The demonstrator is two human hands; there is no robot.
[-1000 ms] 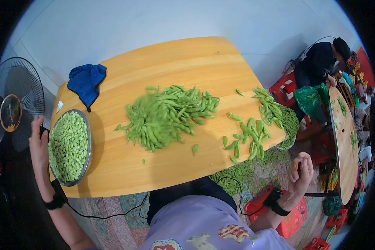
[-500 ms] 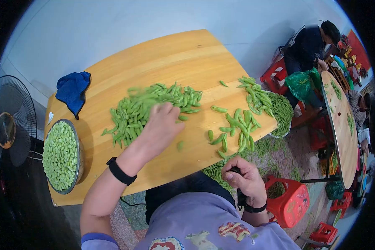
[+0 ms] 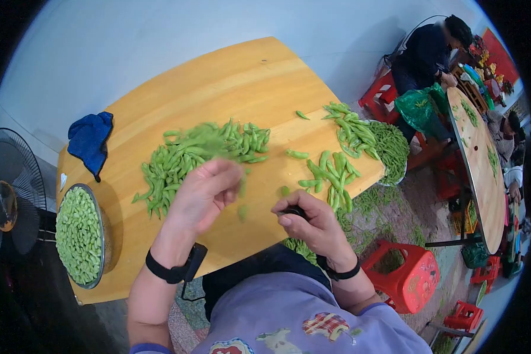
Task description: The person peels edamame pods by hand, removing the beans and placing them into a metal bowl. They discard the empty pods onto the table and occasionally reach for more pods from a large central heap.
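Observation:
My left hand is over the near side of a pile of green soybean pods, its fingers curled together. Blurred green shows right by its fingertips; I cannot tell what they pinch. To the right, my right hand is closed around a small black tool, mostly hidden by the thumb and fingers. Beyond it lie several loose pods at the table's right side. A metal bowl full of shelled green beans stands at the left edge.
The wooden table also carries a blue cloth. At its right end is a container of thin green pieces. A fan stands left, a red stool right. Another person sits by a round table.
My right hand has moved up and left, closer to my left hand, still with the black tool. My left hand has drawn slightly back toward me and turned. The whole view has shifted a little.

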